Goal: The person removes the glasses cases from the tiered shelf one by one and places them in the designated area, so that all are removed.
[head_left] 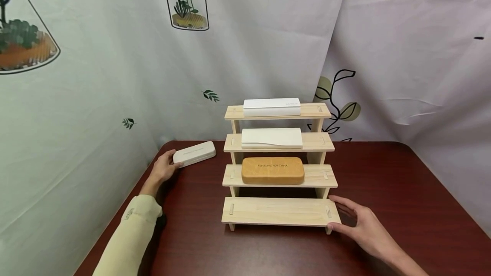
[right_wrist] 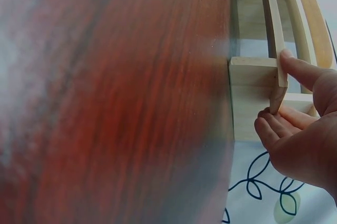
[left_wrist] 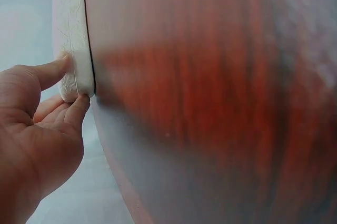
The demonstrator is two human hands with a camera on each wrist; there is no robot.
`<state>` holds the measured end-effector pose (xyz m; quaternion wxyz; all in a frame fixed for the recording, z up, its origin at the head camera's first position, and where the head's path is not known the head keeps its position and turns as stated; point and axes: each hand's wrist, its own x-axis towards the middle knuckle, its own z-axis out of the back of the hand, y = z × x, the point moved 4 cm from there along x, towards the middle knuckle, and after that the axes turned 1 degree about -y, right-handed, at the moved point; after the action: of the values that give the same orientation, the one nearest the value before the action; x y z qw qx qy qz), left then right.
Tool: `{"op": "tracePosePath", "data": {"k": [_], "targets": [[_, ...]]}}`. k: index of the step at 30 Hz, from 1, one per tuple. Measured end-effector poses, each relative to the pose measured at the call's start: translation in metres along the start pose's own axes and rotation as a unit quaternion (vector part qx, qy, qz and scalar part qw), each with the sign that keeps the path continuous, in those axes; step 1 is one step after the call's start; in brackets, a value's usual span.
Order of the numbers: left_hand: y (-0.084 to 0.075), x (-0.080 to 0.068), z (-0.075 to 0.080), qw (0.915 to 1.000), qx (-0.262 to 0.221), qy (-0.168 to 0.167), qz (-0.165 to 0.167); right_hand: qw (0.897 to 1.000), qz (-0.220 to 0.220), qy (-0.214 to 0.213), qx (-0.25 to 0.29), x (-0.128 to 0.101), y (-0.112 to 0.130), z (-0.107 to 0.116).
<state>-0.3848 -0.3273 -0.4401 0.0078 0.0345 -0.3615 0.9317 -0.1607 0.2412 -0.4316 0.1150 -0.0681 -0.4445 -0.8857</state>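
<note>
A beige case (head_left: pixel 194 153) lies on the dark red table (head_left: pixel 387 182) at the back left. My left hand (head_left: pixel 175 164) pinches its near end; the left wrist view shows the thumb (left_wrist: pixel 50 71) on top of the case (left_wrist: pixel 71 34) and a finger (left_wrist: pixel 79 105) under it. A stepped wooden rack (head_left: pixel 280 212) stands in the middle, its bottom step bare. My right hand (head_left: pixel 333 213) grips that step's right end, with the thumb (right_wrist: pixel 295 66) on the board (right_wrist: pixel 274 39) and the fingers (right_wrist: pixel 268 124) curled at its edge.
On the rack's second step lies a brown case (head_left: pixel 272 170); one white case (head_left: pixel 271 138) sits on the third step and another white case (head_left: pixel 271 107) on the top one. A printed cloth backdrop (head_left: pixel 96 97) hangs close behind and to the left of the table.
</note>
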Motion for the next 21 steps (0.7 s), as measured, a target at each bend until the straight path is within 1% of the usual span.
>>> {"op": "tracePosePath", "data": {"k": [5, 9, 15, 21], "targets": [[0.0001, 0.0002, 0.0006, 1.0000, 0.005, -0.002, 0.005, 1.000, -0.006, 0.002, -0.003, 0.0000, 0.0006, 0.0003], [0.0008, 0.0009, 0.0007, 0.9999, 0.009, -0.005, 0.007, 1.000, -0.008, 0.005, 0.005, 0.0001, 0.0009, 0.0003], [-0.0009, 0.0011, 0.0019, 0.9998, 0.016, -0.010, 0.004, 1.000, -0.006, 0.005, 0.009, 0.0001, 0.0005, 0.0002], [-0.0020, 0.0013, 0.0022, 0.9994, 0.032, -0.010, 0.010, 1.000, -0.003, 0.005, 0.012, -0.0001, 0.0001, -0.0004]]}}
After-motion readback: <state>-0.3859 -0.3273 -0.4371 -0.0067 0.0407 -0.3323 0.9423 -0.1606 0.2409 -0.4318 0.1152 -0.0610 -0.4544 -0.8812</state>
